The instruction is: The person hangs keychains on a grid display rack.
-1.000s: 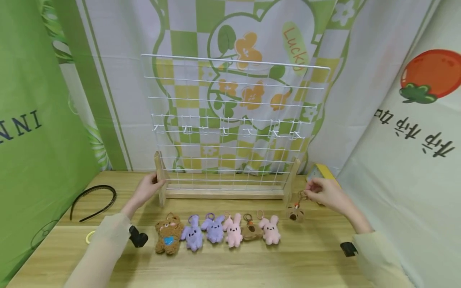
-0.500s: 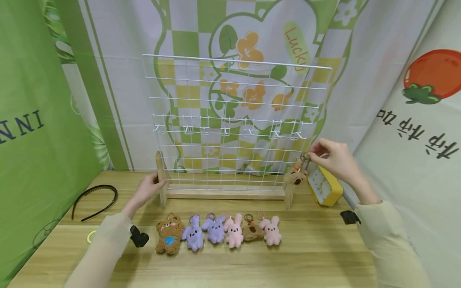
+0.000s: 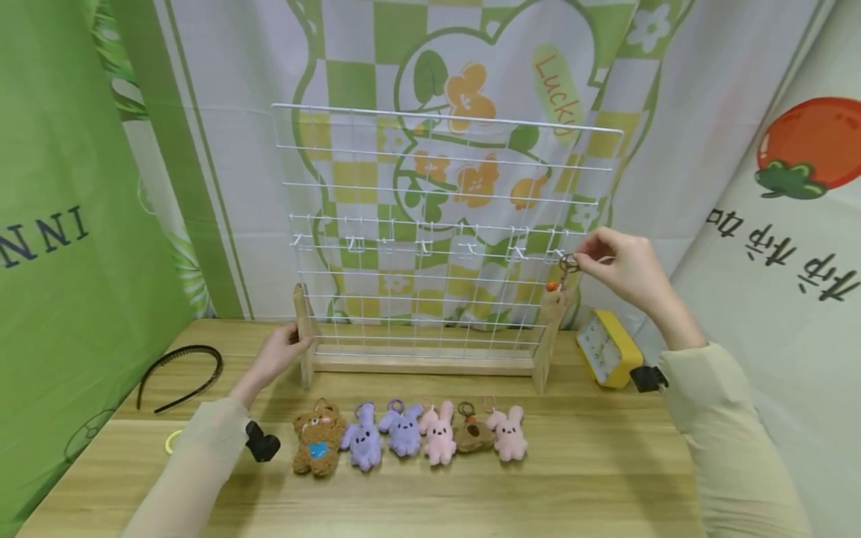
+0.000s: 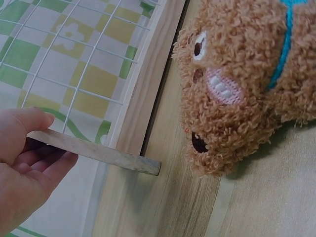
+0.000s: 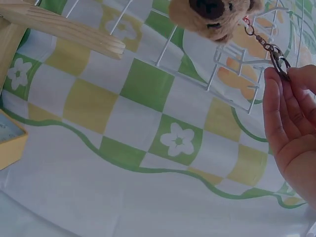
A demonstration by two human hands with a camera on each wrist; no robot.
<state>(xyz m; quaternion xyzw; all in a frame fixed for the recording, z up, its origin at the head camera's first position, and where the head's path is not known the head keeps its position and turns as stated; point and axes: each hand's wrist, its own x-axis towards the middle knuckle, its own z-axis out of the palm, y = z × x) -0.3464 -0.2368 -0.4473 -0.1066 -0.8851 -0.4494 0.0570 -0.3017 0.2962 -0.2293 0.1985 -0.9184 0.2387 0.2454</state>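
Note:
My left hand (image 3: 276, 357) grips the left wooden post (image 4: 98, 152) of a white wire grid rack (image 3: 447, 118), thumb on one side and fingers on the other. Between thumb and fingers, my right hand (image 3: 625, 273) pinches the metal key ring (image 5: 280, 60) of a plush keychain. Its brown bear head (image 5: 212, 22) dangles from a short chain with an orange bead (image 3: 552, 286). In the head view the ring is right at the rightmost hook (image 3: 555, 255) of the rack. Several bare hooks run in a row across the grid.
In front of the rack lie plush keychains: a brown bear (image 3: 318, 442), purple rabbits (image 3: 364, 442), pink rabbits (image 3: 440, 437) and another brown head (image 3: 474, 435). A yellow clock (image 3: 622, 350) stands right of the rack. At left are a black headband (image 3: 196, 347) and a yellow ring (image 3: 170, 441).
My right hand has lifted the bear-head keychain from low beside the right post up to the rightmost hook, uncovering the yellow clock. My left hand has stayed on the left post.

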